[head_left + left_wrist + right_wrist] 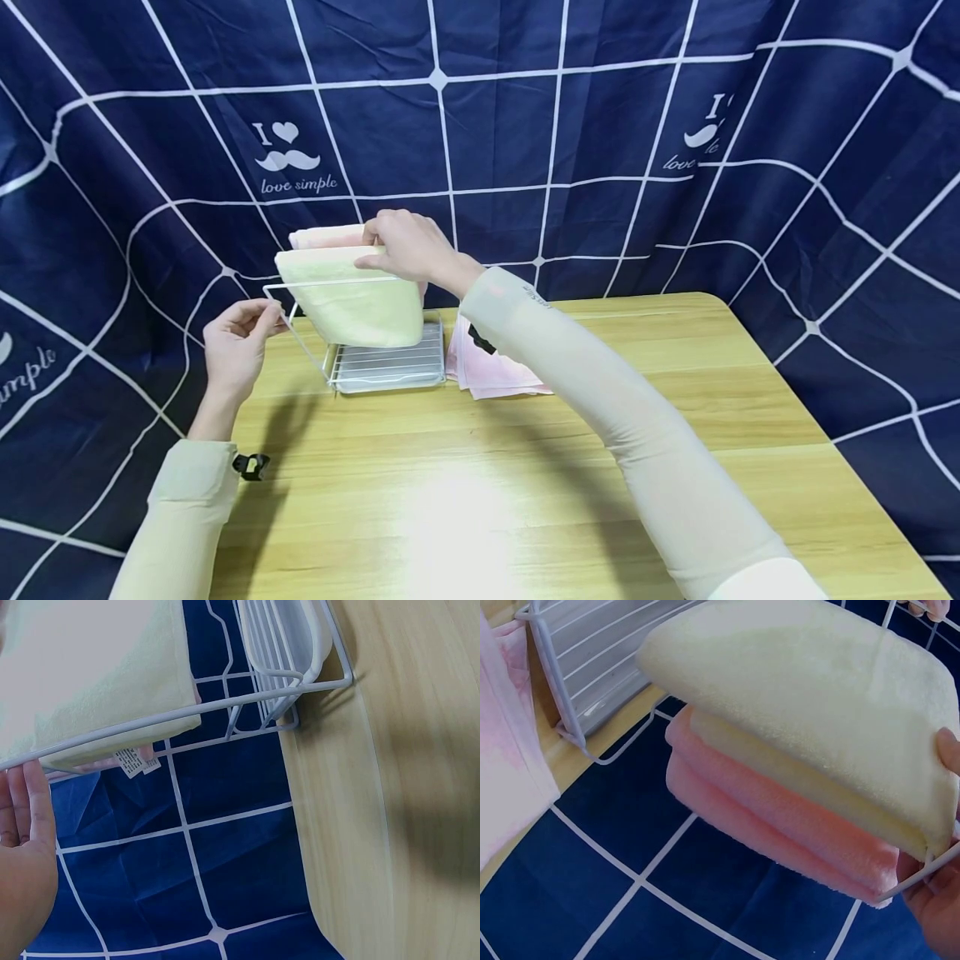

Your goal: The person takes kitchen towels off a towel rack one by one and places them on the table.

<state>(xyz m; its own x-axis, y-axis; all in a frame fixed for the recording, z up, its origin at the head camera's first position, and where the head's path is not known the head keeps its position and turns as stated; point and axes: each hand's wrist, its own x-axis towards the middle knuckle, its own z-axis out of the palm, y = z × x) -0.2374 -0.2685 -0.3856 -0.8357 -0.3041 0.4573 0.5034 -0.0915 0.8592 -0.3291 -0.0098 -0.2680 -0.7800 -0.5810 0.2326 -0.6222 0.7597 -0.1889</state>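
A yellow towel (352, 304) and a pink towel (326, 237) stand folded, one behind the other, within the upper frame of a white wire rack (386, 377). My right hand (412, 246) grips the towels at their top right edge, thumb on the yellow side. In the right wrist view the pink towel (780, 817) shows in folds beneath the yellow one, with that hand (937, 907) at the right edge. At the rack's upper left corner, my left hand (236, 346) pinches the wire. Its fingertips meet the white rail in the left wrist view, near small labels (131, 761) on the towels.
Light pink cloths (491, 367) lie flat on the wooden table (360, 467), just right of the rack and partly behind my right forearm. A pale tray (390, 386) sits under the rack's lower wires. Behind the table hangs a dark blue curtain (495, 142) with white lines.
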